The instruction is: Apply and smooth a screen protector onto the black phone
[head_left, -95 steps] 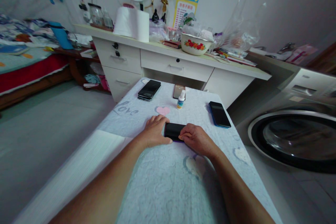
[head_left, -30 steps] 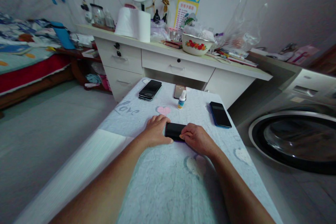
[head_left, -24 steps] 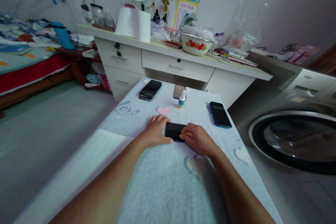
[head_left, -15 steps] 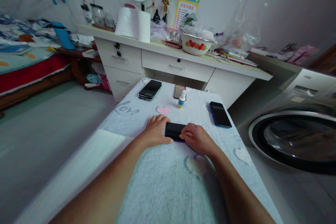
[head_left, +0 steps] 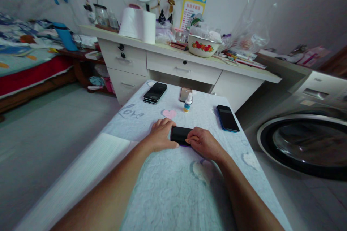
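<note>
Bracing the phone (head_left: 179, 135), the left hand (head_left: 161, 135) spreads around one end; the right hand (head_left: 203, 143) bunches over the other, pinching what, I can't tell.

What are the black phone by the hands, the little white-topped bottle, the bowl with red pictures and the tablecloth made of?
Phone: the smooth, dark front looks like glass.
Little bottle: probably plastic, going by its white top.
Bowl: pale and smooth; maybe enamelled metal or ceramic, I can't tell.
Tablecloth: soft-looking fabric, with a wrinkly, puckered texture.
</note>
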`<state>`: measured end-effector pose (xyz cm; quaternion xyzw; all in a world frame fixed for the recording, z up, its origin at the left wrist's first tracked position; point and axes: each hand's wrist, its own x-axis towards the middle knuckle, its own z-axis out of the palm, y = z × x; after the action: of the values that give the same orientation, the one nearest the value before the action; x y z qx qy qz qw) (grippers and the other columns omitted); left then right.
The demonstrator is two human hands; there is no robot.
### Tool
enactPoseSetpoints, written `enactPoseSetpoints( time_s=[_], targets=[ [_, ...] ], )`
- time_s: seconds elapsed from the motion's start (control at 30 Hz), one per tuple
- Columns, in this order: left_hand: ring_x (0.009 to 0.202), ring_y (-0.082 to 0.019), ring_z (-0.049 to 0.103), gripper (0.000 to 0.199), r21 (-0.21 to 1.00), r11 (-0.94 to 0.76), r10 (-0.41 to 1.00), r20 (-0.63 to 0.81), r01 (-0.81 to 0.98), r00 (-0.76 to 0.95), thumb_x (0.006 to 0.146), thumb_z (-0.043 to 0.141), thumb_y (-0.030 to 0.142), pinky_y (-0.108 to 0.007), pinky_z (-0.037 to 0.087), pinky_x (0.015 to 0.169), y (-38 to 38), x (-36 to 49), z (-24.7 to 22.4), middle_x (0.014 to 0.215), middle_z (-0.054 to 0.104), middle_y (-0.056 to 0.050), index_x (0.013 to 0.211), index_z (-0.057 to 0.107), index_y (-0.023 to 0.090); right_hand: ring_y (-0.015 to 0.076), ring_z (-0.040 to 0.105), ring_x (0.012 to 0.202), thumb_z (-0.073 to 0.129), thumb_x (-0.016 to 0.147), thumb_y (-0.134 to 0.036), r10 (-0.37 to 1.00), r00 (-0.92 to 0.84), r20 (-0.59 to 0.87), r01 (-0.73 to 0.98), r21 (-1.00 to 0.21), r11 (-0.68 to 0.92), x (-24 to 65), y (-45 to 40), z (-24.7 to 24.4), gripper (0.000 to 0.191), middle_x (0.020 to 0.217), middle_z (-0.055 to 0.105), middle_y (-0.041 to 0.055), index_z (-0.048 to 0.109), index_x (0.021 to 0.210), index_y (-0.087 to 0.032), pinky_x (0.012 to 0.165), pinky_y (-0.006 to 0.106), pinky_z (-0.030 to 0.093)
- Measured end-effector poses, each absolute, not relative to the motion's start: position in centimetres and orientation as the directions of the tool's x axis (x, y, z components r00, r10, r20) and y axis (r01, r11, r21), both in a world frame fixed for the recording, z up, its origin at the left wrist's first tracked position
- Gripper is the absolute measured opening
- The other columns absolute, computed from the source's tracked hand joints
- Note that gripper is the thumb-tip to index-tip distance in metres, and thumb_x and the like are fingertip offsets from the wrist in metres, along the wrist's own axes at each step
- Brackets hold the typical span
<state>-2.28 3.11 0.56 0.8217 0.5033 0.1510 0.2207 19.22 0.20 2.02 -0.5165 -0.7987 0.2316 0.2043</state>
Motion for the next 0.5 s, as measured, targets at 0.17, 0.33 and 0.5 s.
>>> enactPoseSetpoints(
  time_s=[0.17, 0.33, 0.5],
  targets=[
    [0.112, -0.028, 0.044, 0.061, 0.518, -0.396, 0.895, 0.031, 0.758, 0.446, 0.057, 0.072, 0.044, -0.039, 0.037, 0.095, 3.09, -2.27, 0.51, 0.119, 0.050, -0.004, 0.111, 0.049, 0.027, 0.0126, 0.058, 0.074, 0.060, 0.083, -0.021, 0.919, -0.385, 0.083, 0.730, -0.582, 0.358, 19.27, 0.14, 2.17, 0.007, 0.083, 0.063, 0.0010, 0.067, 0.082, -0.020, 0.066, 0.023, 0.041],
    [0.112, -0.028, 0.044, 0.062, 0.518, -0.407, 0.891, 0.044, 0.752, 0.452, 0.057, 0.073, 0.044, -0.039, 0.038, 0.094, 3.11, -2.27, 0.36, 0.119, 0.050, -0.004, 0.111, 0.049, 0.026, 0.0126, 0.058, 0.074, 0.060, 0.083, -0.021, 0.919, -0.386, 0.079, 0.729, -0.585, 0.356, 19.26, 0.12, 2.18, 0.007, 0.082, 0.063, 0.0007, 0.066, 0.082, -0.020, 0.067, 0.023, 0.041],
    [0.113, -0.028, 0.044, 0.061, 0.517, -0.400, 0.894, 0.038, 0.757, 0.446, 0.057, 0.073, 0.044, -0.039, 0.037, 0.095, 3.08, -2.27, 0.46, 0.119, 0.050, -0.004, 0.110, 0.049, 0.027, 0.0126, 0.058, 0.074, 0.059, 0.083, -0.021, 0.919, -0.387, 0.083, 0.725, -0.588, 0.358, 19.25, 0.11, 2.15, 0.007, 0.082, 0.063, 0.0006, 0.066, 0.082, -0.020, 0.067, 0.023, 0.041]
  ],
)
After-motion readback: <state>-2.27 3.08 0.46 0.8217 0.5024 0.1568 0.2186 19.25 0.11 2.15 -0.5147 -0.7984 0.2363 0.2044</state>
